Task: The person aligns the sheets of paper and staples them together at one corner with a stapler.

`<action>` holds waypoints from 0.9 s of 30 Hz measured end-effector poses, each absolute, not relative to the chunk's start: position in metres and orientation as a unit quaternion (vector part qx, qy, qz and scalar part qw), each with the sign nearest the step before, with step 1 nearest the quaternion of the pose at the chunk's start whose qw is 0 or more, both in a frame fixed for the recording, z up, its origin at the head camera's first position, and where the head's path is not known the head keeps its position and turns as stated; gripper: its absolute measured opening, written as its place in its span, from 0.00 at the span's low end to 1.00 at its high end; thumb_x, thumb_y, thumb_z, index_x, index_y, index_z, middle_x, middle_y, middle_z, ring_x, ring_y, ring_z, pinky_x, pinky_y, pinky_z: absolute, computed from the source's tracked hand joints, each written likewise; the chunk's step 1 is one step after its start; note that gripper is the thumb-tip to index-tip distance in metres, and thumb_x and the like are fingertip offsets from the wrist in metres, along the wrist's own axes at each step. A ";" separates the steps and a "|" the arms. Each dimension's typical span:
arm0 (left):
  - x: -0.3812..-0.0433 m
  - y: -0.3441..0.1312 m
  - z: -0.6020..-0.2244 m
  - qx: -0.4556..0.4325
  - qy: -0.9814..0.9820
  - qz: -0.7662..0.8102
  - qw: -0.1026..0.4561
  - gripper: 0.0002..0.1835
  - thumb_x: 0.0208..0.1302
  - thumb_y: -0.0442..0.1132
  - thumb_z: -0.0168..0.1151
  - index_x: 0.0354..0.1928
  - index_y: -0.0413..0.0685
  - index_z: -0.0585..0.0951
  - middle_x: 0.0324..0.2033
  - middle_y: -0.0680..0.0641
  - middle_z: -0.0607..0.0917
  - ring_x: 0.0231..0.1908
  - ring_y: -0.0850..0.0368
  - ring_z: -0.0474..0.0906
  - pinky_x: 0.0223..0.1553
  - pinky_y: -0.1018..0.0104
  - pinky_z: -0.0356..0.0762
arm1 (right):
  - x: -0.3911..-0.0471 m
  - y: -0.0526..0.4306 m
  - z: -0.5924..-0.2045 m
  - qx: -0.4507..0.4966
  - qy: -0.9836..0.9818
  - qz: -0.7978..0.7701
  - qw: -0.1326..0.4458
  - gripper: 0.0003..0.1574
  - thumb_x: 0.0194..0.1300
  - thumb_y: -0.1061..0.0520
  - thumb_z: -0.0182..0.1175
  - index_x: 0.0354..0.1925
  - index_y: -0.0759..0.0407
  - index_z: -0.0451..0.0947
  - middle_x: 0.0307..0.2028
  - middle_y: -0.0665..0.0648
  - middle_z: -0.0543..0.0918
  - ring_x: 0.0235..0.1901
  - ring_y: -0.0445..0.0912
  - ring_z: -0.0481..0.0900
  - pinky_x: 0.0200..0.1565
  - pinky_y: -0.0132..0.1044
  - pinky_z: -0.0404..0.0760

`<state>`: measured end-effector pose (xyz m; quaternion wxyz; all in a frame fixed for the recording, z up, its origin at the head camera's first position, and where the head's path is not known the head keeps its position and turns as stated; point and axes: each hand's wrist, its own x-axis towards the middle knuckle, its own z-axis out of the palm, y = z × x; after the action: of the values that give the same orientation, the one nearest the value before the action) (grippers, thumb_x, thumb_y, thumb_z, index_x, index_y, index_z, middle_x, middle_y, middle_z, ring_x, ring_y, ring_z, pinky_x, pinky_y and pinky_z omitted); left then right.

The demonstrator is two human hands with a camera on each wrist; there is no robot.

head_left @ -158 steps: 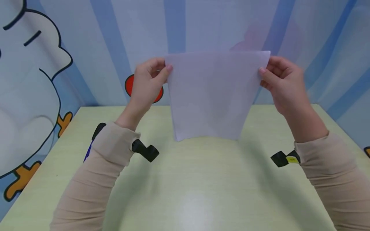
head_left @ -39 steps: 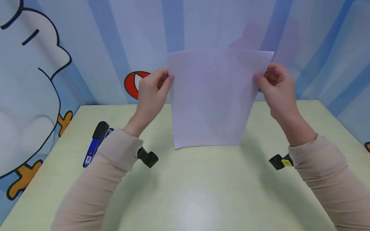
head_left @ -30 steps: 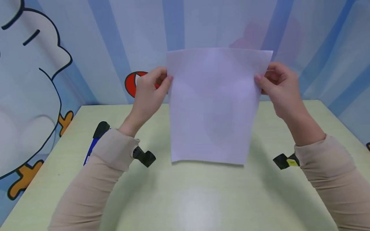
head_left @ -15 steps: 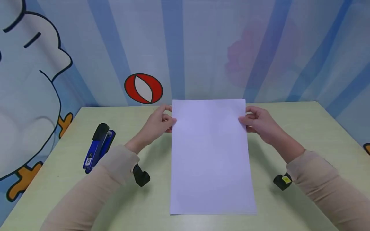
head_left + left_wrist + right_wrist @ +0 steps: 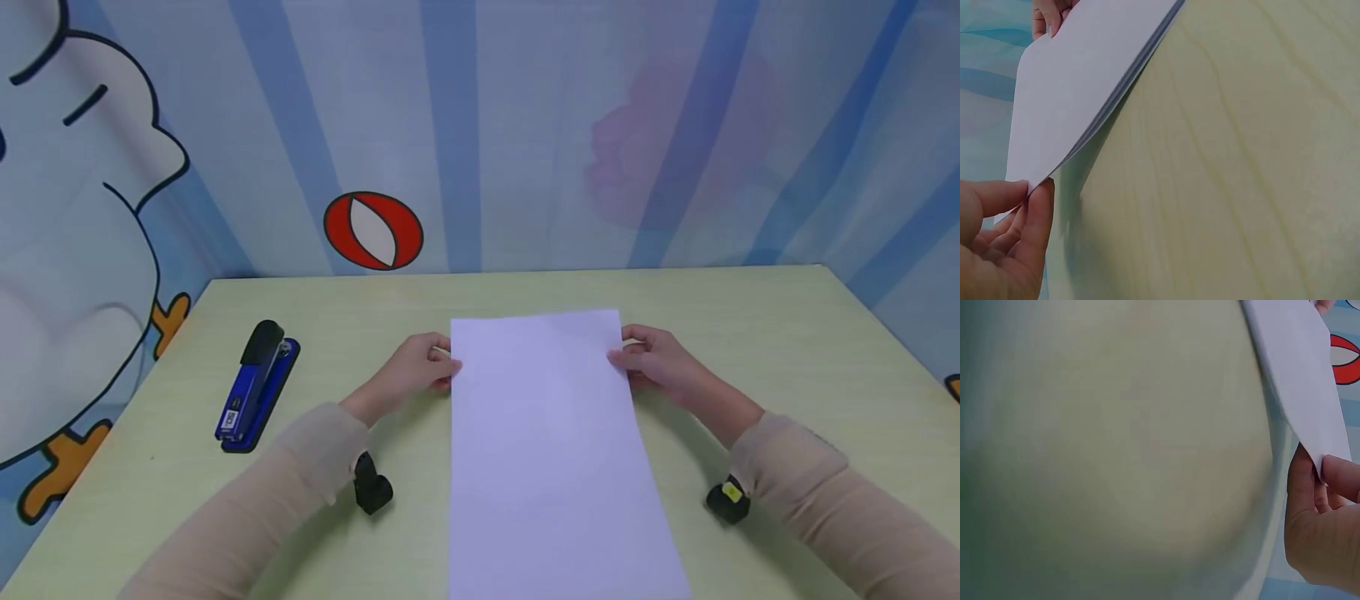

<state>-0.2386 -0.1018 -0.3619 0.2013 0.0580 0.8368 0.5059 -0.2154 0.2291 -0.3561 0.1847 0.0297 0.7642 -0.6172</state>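
White sheets of paper (image 5: pixel 547 450) slope down toward the near side of the table, their far end raised. Along one side in the left wrist view, the paper (image 5: pixel 1085 75) shows layered edges, so more than one sheet lies together. My left hand (image 5: pixel 412 367) pinches the left edge near the far corner, thumb on top and fingers beneath. Opposite it, my right hand (image 5: pixel 660 358) pinches the right edge the same way. Both grips also show close up, the left hand (image 5: pixel 1007 240) and the right hand (image 5: pixel 1325 519) each at a paper edge.
A blue stapler (image 5: pixel 255 387) with a black top lies on the light wooden table (image 5: pixel 750 333), left of my left hand. Behind the table hangs a blue striped backdrop (image 5: pixel 525 125) with cartoon prints. Small black cameras sit at both wrists.
Both hands have lowered the paper from upright above the table and drawn it nearer; its near end now runs out of the head view. The stapler, earlier partly covered by my left sleeve, shows fully.
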 end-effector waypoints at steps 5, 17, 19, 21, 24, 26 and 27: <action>-0.236 -0.102 -0.366 0.059 0.830 0.511 0.218 0.17 0.64 0.32 0.58 0.52 0.32 0.71 0.33 0.42 0.81 0.27 0.58 0.77 0.35 0.69 0.79 | -0.213 0.230 -0.363 0.041 0.763 -0.611 0.206 0.13 0.66 0.61 0.55 0.45 0.64 0.63 0.24 0.48 0.78 0.25 0.40 0.75 0.31 0.32 0.77; -0.234 -0.103 -0.367 0.046 0.839 0.486 0.241 0.18 0.63 0.33 0.59 0.53 0.34 0.72 0.35 0.42 0.82 0.31 0.56 0.77 0.38 0.67 0.79 | -0.213 0.231 -0.367 0.080 0.755 -0.604 0.243 0.13 0.66 0.60 0.56 0.45 0.61 0.63 0.28 0.50 0.75 0.25 0.39 0.74 0.29 0.30 0.76; -0.234 -0.103 -0.368 0.048 0.838 0.486 0.244 0.19 0.63 0.33 0.59 0.54 0.34 0.71 0.35 0.42 0.82 0.32 0.56 0.77 0.38 0.67 0.79 | -0.213 0.231 -0.368 0.084 0.757 -0.601 0.244 0.15 0.66 0.59 0.56 0.47 0.62 0.63 0.28 0.50 0.75 0.25 0.39 0.73 0.29 0.30 0.76; -0.235 -0.103 -0.368 0.048 0.837 0.487 0.246 0.19 0.63 0.33 0.59 0.55 0.35 0.71 0.35 0.43 0.82 0.32 0.56 0.78 0.39 0.67 0.79 | -0.213 0.231 -0.367 0.089 0.757 -0.600 0.246 0.17 0.66 0.59 0.56 0.49 0.62 0.62 0.28 0.50 0.75 0.25 0.39 0.73 0.29 0.30 0.76; -0.236 -0.105 -0.369 0.052 0.835 0.487 0.250 0.20 0.64 0.34 0.59 0.56 0.35 0.71 0.37 0.42 0.82 0.33 0.56 0.78 0.40 0.66 0.79 | -0.213 0.231 -0.367 0.091 0.755 -0.600 0.246 0.17 0.66 0.59 0.56 0.49 0.63 0.62 0.28 0.50 0.75 0.25 0.39 0.73 0.29 0.30 0.76; -0.235 -0.107 -0.368 0.056 0.833 0.490 0.252 0.20 0.64 0.34 0.58 0.56 0.35 0.71 0.38 0.42 0.82 0.34 0.55 0.78 0.41 0.65 0.79 | -0.212 0.230 -0.366 0.090 0.754 -0.602 0.247 0.17 0.66 0.60 0.56 0.49 0.62 0.63 0.28 0.49 0.75 0.25 0.39 0.73 0.29 0.30 0.76; -0.235 -0.109 -0.367 0.063 0.830 0.493 0.253 0.20 0.64 0.33 0.57 0.56 0.34 0.70 0.39 0.41 0.81 0.35 0.55 0.79 0.42 0.65 0.79 | -0.212 0.230 -0.366 0.090 0.753 -0.603 0.247 0.16 0.66 0.60 0.56 0.48 0.62 0.63 0.27 0.49 0.75 0.25 0.39 0.73 0.29 0.30 0.76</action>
<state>-0.2346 -0.1091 -0.3670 0.2527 0.0633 0.8303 0.4927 -0.2122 0.2299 -0.3659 0.2471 0.0897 0.7529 -0.6033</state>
